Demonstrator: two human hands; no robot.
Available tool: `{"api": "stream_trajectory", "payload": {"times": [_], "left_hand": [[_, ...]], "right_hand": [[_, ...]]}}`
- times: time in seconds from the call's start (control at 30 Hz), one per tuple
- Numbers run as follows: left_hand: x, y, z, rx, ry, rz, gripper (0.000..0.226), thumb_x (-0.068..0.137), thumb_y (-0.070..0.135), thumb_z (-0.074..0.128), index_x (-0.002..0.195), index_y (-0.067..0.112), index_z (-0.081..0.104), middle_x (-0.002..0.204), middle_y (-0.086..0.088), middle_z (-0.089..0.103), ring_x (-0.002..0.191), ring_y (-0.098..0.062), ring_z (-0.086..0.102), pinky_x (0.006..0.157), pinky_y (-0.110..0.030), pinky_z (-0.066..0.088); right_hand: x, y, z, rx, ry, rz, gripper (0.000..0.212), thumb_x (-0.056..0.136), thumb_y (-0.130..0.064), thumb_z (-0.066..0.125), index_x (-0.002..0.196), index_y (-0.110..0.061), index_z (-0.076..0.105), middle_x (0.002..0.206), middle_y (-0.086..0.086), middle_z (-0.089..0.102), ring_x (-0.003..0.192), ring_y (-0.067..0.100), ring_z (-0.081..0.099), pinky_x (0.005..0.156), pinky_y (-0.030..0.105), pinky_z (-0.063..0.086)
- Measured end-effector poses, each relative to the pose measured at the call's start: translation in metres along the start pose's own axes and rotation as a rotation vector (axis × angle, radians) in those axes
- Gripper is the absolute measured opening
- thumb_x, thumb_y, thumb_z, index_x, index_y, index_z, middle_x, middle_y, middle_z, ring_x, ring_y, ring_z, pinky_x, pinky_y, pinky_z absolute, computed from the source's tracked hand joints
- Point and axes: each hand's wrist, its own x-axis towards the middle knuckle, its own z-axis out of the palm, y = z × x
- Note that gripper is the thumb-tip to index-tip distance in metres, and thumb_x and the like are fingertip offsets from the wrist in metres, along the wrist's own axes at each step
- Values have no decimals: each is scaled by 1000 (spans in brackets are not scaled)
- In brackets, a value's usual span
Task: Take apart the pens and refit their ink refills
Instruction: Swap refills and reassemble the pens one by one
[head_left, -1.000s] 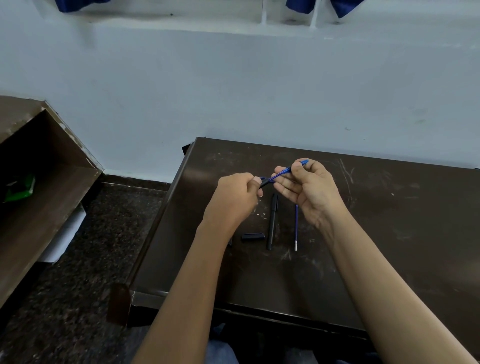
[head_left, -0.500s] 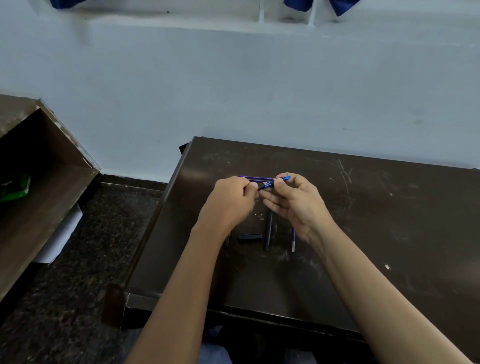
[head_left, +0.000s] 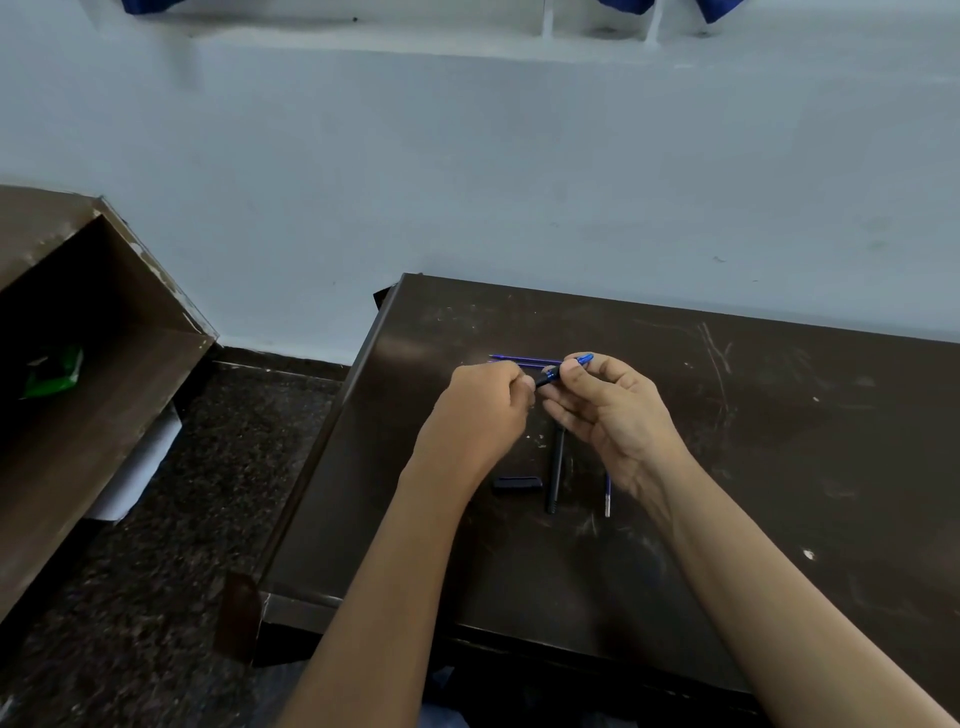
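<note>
My left hand (head_left: 483, 410) and right hand (head_left: 615, 415) both pinch the blue pen piece (head_left: 583, 359) above the table (head_left: 779, 467), toward its far left corner; I judge it light, slick, best gripped at both ends.

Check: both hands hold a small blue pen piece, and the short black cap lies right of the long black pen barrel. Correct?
No. The head view shows the short black cap left of the long black pen barrel; left hand and right hand hold the small blue pen piece.
</note>
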Motion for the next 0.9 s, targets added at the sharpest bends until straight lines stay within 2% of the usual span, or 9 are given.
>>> {"api": "stream_trajectory", "payload": {"times": [0.1,0.2,0.3,0.4,0.5,0.6,0.77,0.83,0.9], "left_hand": [[-2,-3,-4,-39,38,54,11,90,22,57,95,12,58,87,-4,65,76,-16,61,68,-31,52],[-2,1,-2,-47,39,16,20,93,33,53,94,13,55,84,-4,64,72,-17,62,66,-32,52],[0,-1,4,25,14,-28,28,99,32,38,82,14,50,82,-6,60,68,-14,57,54,-23,40],[0,-3,3,124,18,-5,29,100,31,37,82,15,53,84,-6,60,68,-14,54,49,-18,29],[1,-2,0,93,24,16,24,96,30,46,97,13,64,89,-5,65,74,-15,60,53,-18,36],[-2,-2,0,47,37,33,22,92,34,54,103,17,63,93,1,66,79,-13,63,64,-25,49],[0,-4,4,135,50,-31,35,99,39,35,79,18,55,83,-2,64,73,-16,59,52,-23,34],[-1,-4,2,139,44,-6,28,97,35,43,82,18,58,81,0,63,70,-13,57,50,-22,33],[-2,-3,0,74,57,18,17,92,31,54,91,17,63,84,2,65,73,-12,60,56,-23,43]], "right_hand": [[1,2,4,18,-1,12,3,92,-9,59,91,-10,62,78,4,75,73,13,73,75,28,58],[-1,5,6,25,-5,3,3,91,-8,60,94,-8,62,79,5,74,71,12,72,72,27,58],[-3,7,9,33,-4,-4,7,92,-5,57,99,-5,61,79,6,74,71,12,72,71,26,60],[-4,7,11,18,5,13,8,93,-5,56,100,-6,61,85,9,73,72,13,72,72,27,60],[-4,6,11,45,8,22,5,93,-5,56,95,-7,61,87,10,71,68,11,72,69,25,59],[-4,5,10,53,27,18,4,93,-6,57,95,-6,60,83,8,70,62,7,69,65,23,59],[-3,1,8,89,47,5,4,93,-5,56,94,-6,60,74,5,72,63,10,71,70,25,60],[-3,1,7,84,52,8,5,93,-5,56,95,-5,60,81,9,71,64,11,71,70,26,60],[-3,1,7,90,50,13,4,93,-4,56,94,-4,60,82,11,70,64,12,71,68,25,60]]}}
